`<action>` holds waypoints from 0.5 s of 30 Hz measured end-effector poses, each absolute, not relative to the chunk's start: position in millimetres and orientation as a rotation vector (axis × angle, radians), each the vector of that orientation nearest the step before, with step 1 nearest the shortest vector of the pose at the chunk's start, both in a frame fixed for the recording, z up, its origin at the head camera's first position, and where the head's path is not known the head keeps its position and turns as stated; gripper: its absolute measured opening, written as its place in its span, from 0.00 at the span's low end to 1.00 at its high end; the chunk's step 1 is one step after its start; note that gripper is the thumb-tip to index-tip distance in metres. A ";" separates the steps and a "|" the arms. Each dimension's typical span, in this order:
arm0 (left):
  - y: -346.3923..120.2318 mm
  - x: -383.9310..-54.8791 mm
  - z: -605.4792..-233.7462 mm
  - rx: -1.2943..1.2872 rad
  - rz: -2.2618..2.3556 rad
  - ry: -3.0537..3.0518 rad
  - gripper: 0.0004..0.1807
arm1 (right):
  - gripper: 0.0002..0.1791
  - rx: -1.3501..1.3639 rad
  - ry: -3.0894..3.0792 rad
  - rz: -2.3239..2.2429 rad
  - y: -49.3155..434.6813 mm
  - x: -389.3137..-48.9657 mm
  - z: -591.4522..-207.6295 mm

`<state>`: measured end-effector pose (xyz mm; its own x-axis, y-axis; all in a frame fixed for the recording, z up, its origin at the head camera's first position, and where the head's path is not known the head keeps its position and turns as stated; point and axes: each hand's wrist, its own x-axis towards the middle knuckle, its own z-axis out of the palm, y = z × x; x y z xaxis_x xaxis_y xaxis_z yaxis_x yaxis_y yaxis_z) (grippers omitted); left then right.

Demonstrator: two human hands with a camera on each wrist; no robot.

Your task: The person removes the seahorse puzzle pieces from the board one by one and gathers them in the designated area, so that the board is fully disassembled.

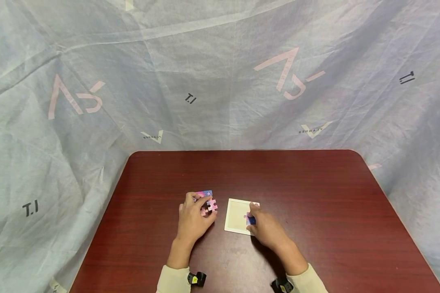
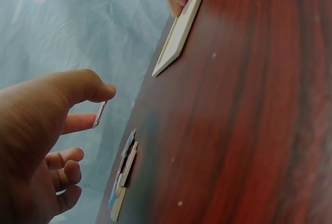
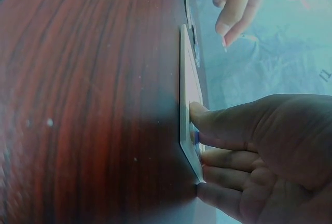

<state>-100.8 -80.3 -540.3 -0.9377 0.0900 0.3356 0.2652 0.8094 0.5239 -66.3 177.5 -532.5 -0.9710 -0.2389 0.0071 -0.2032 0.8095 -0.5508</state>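
My left hand (image 1: 196, 219) pinches a pink jigsaw piece (image 1: 212, 205) between thumb and index finger. The left wrist view shows this piece (image 2: 100, 114) edge-on, raised above the table. Beneath and beyond that hand lie several more jigsaw pieces (image 1: 207, 193), pink and blue with a star, partly hidden by the fingers. To the right is a shallow cream puzzle tray (image 1: 234, 215). Inside its right side, my right hand (image 1: 269, 230) holds a blue and pink jigsaw piece (image 1: 250, 219) between thumb and fingers. The right fingers cover the tray's right edge.
A dark red wooden table (image 1: 315, 183) with rounded far corners carries everything. Grey printed cloth (image 1: 220, 81) hangs behind and at the sides. Each wrist wears a small black camera, one on the left (image 1: 196, 279) and one on the right (image 1: 281, 285).
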 end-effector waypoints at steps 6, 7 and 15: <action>-86.8 -102.0 -540.3 -0.252 -0.867 -2.707 0.29 | 0.36 -0.355 2.927 -0.883 177.2 -66.4 -530.8; -87.9 -102.6 -540.6 -0.247 -0.866 -2.708 0.29 | 0.37 -0.357 2.926 -0.884 177.2 -66.3 -530.7; -97.3 -105.9 -541.0 -0.214 -0.896 -2.715 0.29 | 0.37 -0.346 2.933 -0.877 176.2 -66.1 -532.8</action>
<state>-105.9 -97.3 -541.0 -0.9516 0.0542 0.3025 0.2236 0.7973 0.5606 -66.1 176.2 -532.8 -0.9730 -0.2306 0.0060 -0.1961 0.8131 -0.5481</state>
